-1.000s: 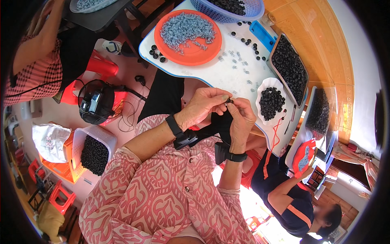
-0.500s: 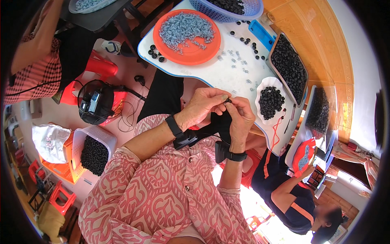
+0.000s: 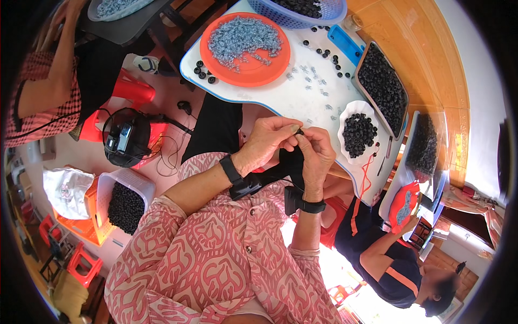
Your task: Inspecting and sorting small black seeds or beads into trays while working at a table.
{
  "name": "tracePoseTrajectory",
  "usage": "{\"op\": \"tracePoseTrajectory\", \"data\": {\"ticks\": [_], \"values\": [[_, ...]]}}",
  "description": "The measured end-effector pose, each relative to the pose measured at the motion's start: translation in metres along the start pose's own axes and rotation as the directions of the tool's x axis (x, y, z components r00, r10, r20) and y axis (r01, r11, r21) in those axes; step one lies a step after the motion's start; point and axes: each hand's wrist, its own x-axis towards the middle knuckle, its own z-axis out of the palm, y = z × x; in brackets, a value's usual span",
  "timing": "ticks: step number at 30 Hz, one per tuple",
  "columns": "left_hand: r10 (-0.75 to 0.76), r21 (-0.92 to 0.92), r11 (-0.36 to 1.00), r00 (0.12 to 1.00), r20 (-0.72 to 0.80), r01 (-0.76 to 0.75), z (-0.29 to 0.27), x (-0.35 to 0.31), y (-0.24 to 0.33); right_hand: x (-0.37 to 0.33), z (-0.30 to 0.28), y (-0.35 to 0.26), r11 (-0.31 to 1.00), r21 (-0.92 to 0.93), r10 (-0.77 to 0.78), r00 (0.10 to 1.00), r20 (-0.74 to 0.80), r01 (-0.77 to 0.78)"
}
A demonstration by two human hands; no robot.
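Observation:
Close together at the table's near edge, both hands pinch one small black round part [image 3: 299,132]. My left hand [image 3: 270,141] has thumb and forefinger closed on one side of it. From the other side my right hand [image 3: 316,154] grips it with thumb and fingers. Much of the part is hidden by the fingertips. Right of my hands, a white scalloped dish [image 3: 346,141] holds several similar black parts. Farther off on the white table [image 3: 253,93], an orange-red plate [image 3: 279,69] carries a pile of small clear bluish pieces.
A tray of black parts [image 3: 383,89], a blue-violet basket [image 3: 329,17] and a blue holder [image 3: 345,44] stand farther back. Loose pieces lie between. At lower right sits a co-worker [image 3: 386,259]; another person [image 3: 51,92] is at upper left. A crate of black parts [image 3: 127,208] stands on the left.
The whole view has shifted slightly. My hands stay joined on the small black part with nearly the same grip. The co-worker at upper left has shifted an arm.

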Motion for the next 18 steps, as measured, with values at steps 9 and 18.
{"op": "tracePoseTrajectory", "data": {"ticks": [9, 18], "values": [[0.015, 0.036, 0.999, 0.999, -0.041, -0.013, 0.0020, -0.0039, 0.0026, -0.0017, 0.0015, 0.0054, 0.999, -0.031, 0.021, 1.000, -0.013, -0.022], [0.097, 0.200, 0.977, 0.991, -0.092, -0.077, 0.0083, -0.0069, 0.0001, -0.0079, 0.0017, 0.0066, 0.999, -0.037, 0.031, 0.999, -0.022, -0.032]]}}
